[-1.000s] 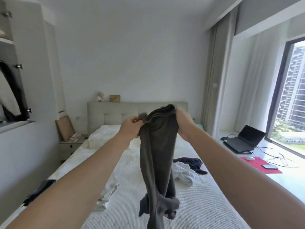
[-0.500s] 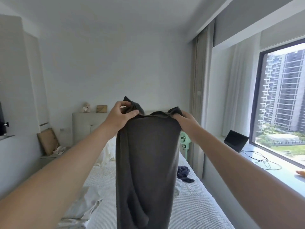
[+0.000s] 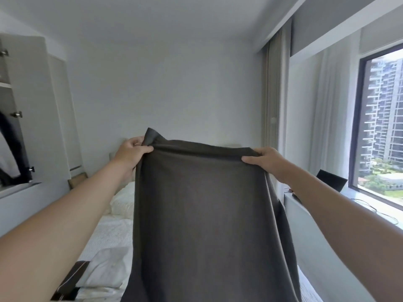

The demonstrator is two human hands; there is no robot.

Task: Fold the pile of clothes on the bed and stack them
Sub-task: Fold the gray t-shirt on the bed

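A dark grey garment (image 3: 202, 214) hangs spread wide in front of me, above the bed (image 3: 109, 238). My left hand (image 3: 130, 152) pinches its top left corner, and my right hand (image 3: 265, 159) grips the top right corner. The cloth is stretched flat between them and falls out of the frame at the bottom. It hides most of the bed and whatever clothes lie behind it. A white garment (image 3: 104, 271) lies crumpled on the bed at lower left, beside a dark piece with a light stripe (image 3: 72, 277).
A white pillow (image 3: 122, 201) lies at the head of the bed. An open wardrobe (image 3: 19, 118) with hanging clothes stands at left. On the right, a window sill (image 3: 370, 205) carries a laptop (image 3: 331, 182) and cables under the window.
My hands have moved apart and spread the grey garment from a narrow bunch into a wide flat sheet. My view has tilted upward and turned a little left.
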